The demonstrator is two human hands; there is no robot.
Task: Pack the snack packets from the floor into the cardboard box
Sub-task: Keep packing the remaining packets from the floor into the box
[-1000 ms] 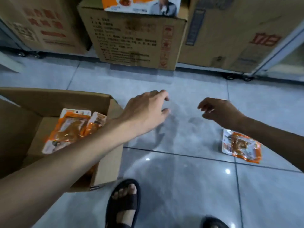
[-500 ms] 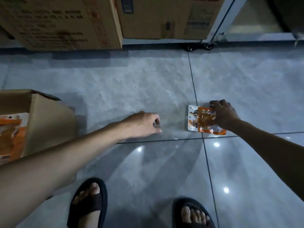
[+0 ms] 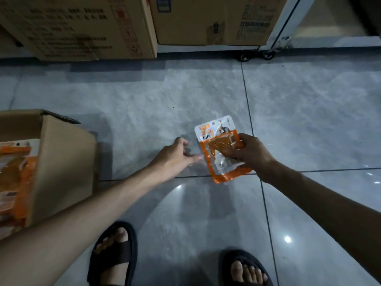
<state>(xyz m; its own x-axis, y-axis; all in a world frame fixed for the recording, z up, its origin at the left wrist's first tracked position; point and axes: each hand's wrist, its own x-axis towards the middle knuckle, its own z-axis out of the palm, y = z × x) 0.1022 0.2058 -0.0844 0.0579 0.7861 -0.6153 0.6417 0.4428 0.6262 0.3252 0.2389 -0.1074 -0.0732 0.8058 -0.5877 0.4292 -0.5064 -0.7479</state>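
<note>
My right hand [image 3: 250,152] grips an orange and white snack packet [image 3: 216,139] and holds it lifted off the grey tiled floor, its white top pointing away from me. My left hand [image 3: 175,156] hovers just left of the packet with fingers spread, holding nothing. The open cardboard box [image 3: 61,162] stands at the left edge of view. Inside it lie orange snack packets [image 3: 14,172], partly cut off by the frame.
Large printed cardboard cartons [image 3: 82,27] stand along the far wall, one on a wheeled base [image 3: 255,55]. A pale door frame [image 3: 286,23] rises at the far right. My two feet in dark sandals [image 3: 113,254] stand at the bottom of view.
My right hand closed on the packet lying on the floor and has raised it. My view swung right, so the box slid to the left edge. My left hand moved closer to the packet.
</note>
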